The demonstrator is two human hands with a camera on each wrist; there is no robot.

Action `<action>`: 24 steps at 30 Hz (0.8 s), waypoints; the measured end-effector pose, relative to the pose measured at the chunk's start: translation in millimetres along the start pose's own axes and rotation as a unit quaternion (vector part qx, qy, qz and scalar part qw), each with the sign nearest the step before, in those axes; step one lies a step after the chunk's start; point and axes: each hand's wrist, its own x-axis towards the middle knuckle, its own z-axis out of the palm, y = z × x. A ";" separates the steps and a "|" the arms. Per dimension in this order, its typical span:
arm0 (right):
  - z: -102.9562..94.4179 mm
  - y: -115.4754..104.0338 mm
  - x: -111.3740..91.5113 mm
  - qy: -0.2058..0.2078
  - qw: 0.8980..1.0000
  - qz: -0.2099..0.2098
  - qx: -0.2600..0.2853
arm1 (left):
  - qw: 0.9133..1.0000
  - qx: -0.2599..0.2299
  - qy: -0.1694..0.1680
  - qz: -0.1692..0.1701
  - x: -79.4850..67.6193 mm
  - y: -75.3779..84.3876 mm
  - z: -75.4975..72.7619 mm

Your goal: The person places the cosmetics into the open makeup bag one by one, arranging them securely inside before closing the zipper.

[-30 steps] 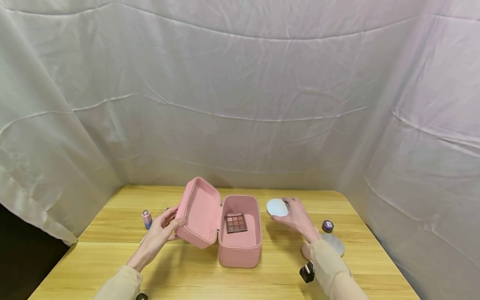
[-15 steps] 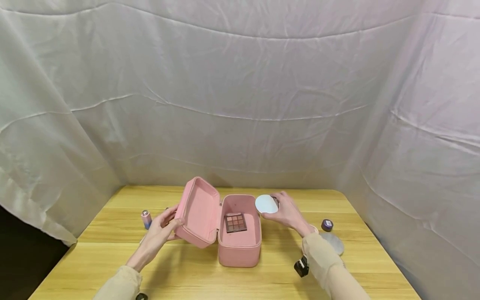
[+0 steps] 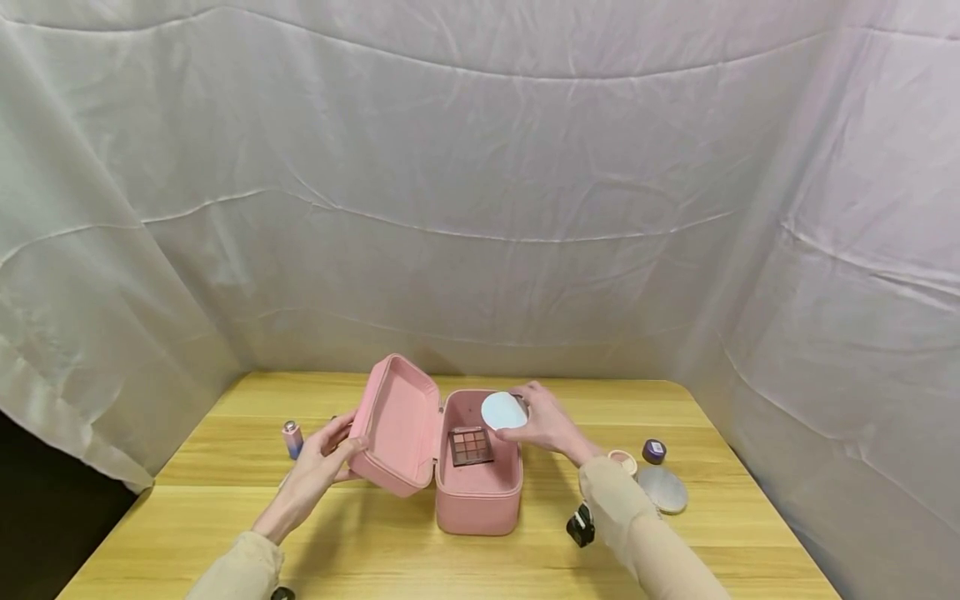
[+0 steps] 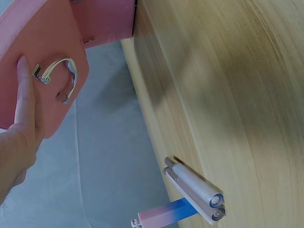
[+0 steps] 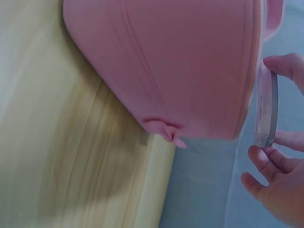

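Observation:
A pink makeup case [image 3: 480, 515] stands on the table with its lid [image 3: 401, 423] swung to the left. My left hand [image 3: 318, 467] grips that lid, thumb inside and fingers on the outer face near a metal handle [image 4: 72, 78]. An eyeshadow palette [image 3: 472, 447] lies inside the case. My right hand [image 3: 549, 423] pinches a round, pale-faced compact [image 3: 504, 411] by its edge, over the case's right rim and opening. From the right wrist, the compact [image 5: 267, 109] appears edge-on, with a clear side, between thumb and fingers.
To the left are a pink-and-blue bottle [image 3: 293, 439] and slim silvery tubes [image 4: 197, 190]. On the right lie a purple-lidded jar [image 3: 654, 451], a silver disc [image 3: 663, 489] and a small round pan [image 3: 622, 461]. Pale cloth [image 3: 480, 208] hangs behind the table.
My right hand has carried the compact leftward, from beside the case to over its opening. The left hand and the lid have stayed in place.

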 end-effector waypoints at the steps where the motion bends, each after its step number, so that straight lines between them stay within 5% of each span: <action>1: 1.3 -2.1 1.3 -0.004 1.000 0.000 0.003 | 1.000 0.000 0.000 -0.001 -0.2 0.1 0.0; 11: 10.7 -15.7 11.5 -0.033 0.999 -0.025 -0.011 | 1.000 -0.001 -0.002 -0.002 -0.5 0.5 0.4; 24: 19.6 -22.2 19.7 -0.051 0.998 -0.006 -0.032 | 1.000 -0.007 -0.001 -0.002 0.2 -1.0 1.2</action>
